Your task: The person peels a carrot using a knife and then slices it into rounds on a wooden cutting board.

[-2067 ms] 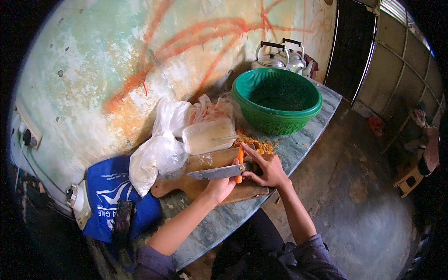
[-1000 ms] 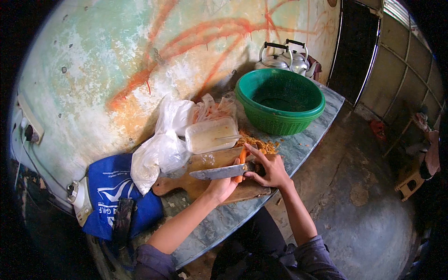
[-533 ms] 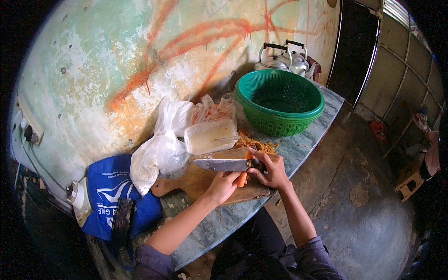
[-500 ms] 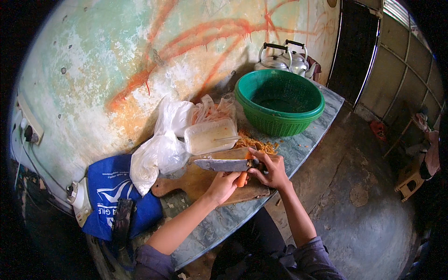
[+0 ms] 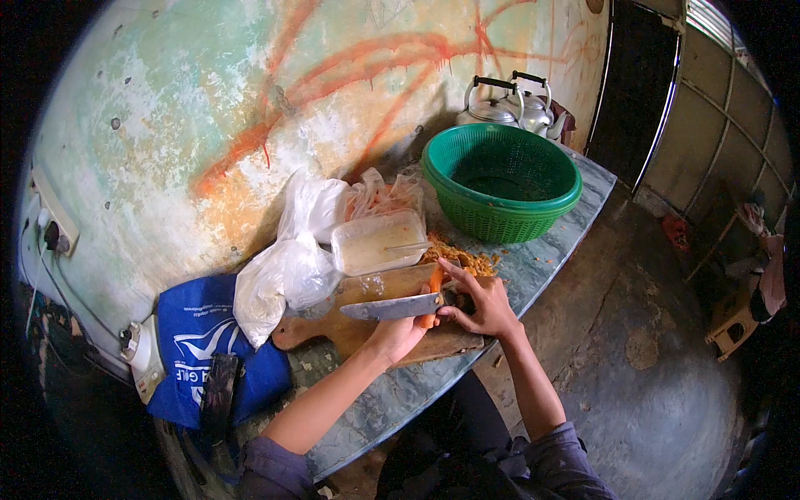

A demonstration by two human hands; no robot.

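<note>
My left hand (image 5: 398, 337) is closed around the lower end of an orange carrot (image 5: 436, 280), which stands tilted over a wooden cutting board (image 5: 358, 329). A broad-bladed knife (image 5: 387, 308) is gripped in my right hand (image 5: 485, 307). Its blade points left and lies across the carrot, just above my left fingers. My right fingers hide most of the handle, and the right index finger reaches up to the carrot's top end. Behind the board lies a heap of orange-brown peelings (image 5: 467, 257).
A green plastic basket (image 5: 500, 218) stands behind the peelings, with two metal kettles (image 5: 492, 111) beyond. White plastic bags (image 5: 287, 275) and a whitish tray (image 5: 375, 262) sit along the wall. At left are a blue bag (image 5: 196, 312) and a white scale-like device (image 5: 143, 367). The grey tabletop's edge (image 5: 400, 429) runs close to me.
The knife blade has dropped lower along the carrot, toward my left hand. More of the carrot's upper part now shows above the blade.
</note>
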